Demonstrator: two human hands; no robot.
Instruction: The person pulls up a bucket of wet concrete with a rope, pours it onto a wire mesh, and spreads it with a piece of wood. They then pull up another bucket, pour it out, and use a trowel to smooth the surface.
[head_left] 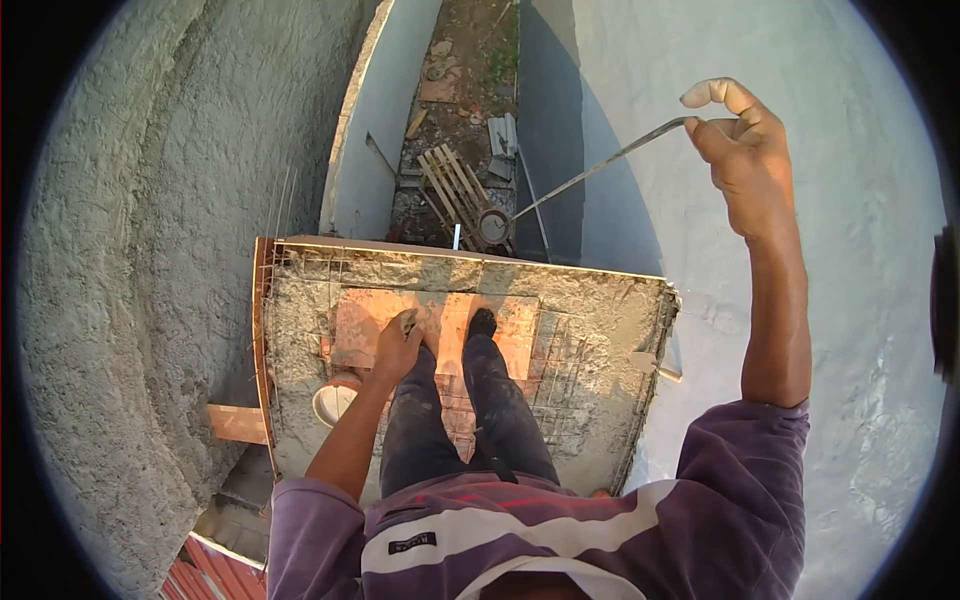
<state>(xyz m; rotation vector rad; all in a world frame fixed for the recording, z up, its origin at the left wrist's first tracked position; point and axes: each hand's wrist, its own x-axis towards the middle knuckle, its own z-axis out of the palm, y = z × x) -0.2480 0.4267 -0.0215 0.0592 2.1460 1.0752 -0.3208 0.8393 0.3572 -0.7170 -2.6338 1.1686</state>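
Observation:
My right hand (742,150) is raised at the upper right, with a rope (612,160) pinched between thumb and fingers. The index finger curls above it. The rope slants down and left, over the slab's far edge, to a round bucket (493,228) seen from above beyond that edge. My left hand (400,345) is low in front of my left leg, over a board; its fingers are curled, and whatever they hold, if anything, I cannot make out. A second bucket (336,400) with a pale inside stands left of my legs, partly behind my left forearm.
I stand on a board (515,320) laid on a rough concrete slab (600,400) with exposed steel bars. The slab ends in a drop at its far edge. Below lie a wooden pallet (455,190) and rubble. A grey rough wall (130,250) is left, a smooth wall (850,450) right.

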